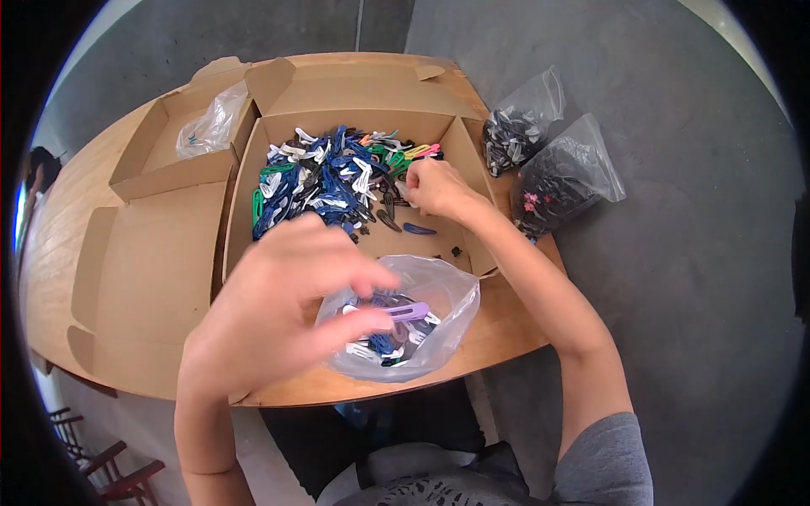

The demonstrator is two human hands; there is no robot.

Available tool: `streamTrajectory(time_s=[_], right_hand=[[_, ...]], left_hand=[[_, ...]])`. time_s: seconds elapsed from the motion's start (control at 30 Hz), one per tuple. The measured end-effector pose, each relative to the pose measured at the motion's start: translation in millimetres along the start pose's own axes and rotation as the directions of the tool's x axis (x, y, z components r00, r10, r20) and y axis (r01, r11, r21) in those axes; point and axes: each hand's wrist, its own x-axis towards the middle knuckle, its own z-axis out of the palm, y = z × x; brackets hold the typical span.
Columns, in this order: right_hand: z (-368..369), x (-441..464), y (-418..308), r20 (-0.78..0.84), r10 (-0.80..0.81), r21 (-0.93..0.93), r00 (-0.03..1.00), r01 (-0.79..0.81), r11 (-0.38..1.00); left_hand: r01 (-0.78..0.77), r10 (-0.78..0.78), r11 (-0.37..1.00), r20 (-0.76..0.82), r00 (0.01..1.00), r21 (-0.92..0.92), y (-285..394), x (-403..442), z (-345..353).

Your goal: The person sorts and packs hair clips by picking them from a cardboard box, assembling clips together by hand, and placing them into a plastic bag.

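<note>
My left hand (291, 291), slightly blurred, hovers over a clear plastic bag (451, 295) at the table's front edge, its thumb and forefinger apart. A purple hair clip (409, 312) shows just beyond the thumb tip, above blue and white clips in the bag; whether it touches the thumb I cannot tell. My right hand (434, 187) reaches into an open cardboard box (371, 122), fingers curled together at the right edge of a pile of snap hair clips (325, 181). What those fingers pinch is hidden. A blue clip (419, 229) lies below this hand.
A smaller open cardboard box (135, 173) at the left holds a crumpled plastic bag (211, 126). Two clear bags with dark contents, one upper (510, 139) and one lower (557, 181), stand at the table's right edge. Box flaps spread over the wooden table (51, 278).
</note>
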Motion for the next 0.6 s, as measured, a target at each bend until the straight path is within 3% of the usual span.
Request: streamTrajectory(time_s=[0.03,0.1,0.13,0.23,0.3,0.4,0.47,0.5,0.53,0.6], right_hand=[[-2.4,-0.4,3.6,-0.006,0.030,0.121,1.000,-0.029,0.992],[-11.6,-5.6,6.0,0.030,0.043,0.291,0.999,-0.050,0.955],[-16.5,-10.0,6.2,0.027,0.040,0.286,0.999,-0.046,0.957],[-35.0,-30.5,1.9,-0.121,0.011,0.507,0.993,0.052,0.860],[-60.3,-59.5,-19.1,-0.275,-0.084,0.639,0.958,0.248,0.728],[-89.4,-112.9,-52.3,-0.264,-0.256,0.792,0.930,0.361,0.492],[-89.6,-125.0,-54.3,-0.072,-0.428,0.753,0.901,0.330,0.569],[-91.4,-127.1,-60.7,-0.002,-0.379,0.751,0.925,0.251,0.610],[-88.1,-119.6,-58.8,-0.002,-0.377,0.751,0.926,0.250,0.612],[-75.0,-87.4,-41.8,-0.228,-0.248,0.600,0.941,0.337,0.726]], left_hand=[[-0.001,0.001,1.000,-0.005,1.000,0.002,-5.5,1.3,0.9],[0.261,-0.334,0.923,-0.251,0.909,-0.282,-21.5,4.7,7.4],[0.257,-0.331,0.924,-0.257,0.908,-0.282,-31.8,8.1,8.8],[0.332,-0.415,0.888,-0.242,0.877,-0.319,-66.2,21.8,14.5],[0.365,-0.382,0.922,-0.159,0.910,-0.125,-87.3,30.3,22.2],[0.331,-0.329,0.942,-0.037,0.944,0.049,-111.9,49.0,39.8],[0.246,-0.251,0.965,0.048,0.967,0.093,-122.1,63.5,53.1],[0.269,-0.288,0.954,0.149,0.946,0.131,-122.8,72.5,57.6],[0.268,-0.286,0.955,0.150,0.947,0.130,-124.5,77.4,65.5],[0.167,-0.206,0.952,0.134,0.969,0.258,-133.8,83.5,84.1]])
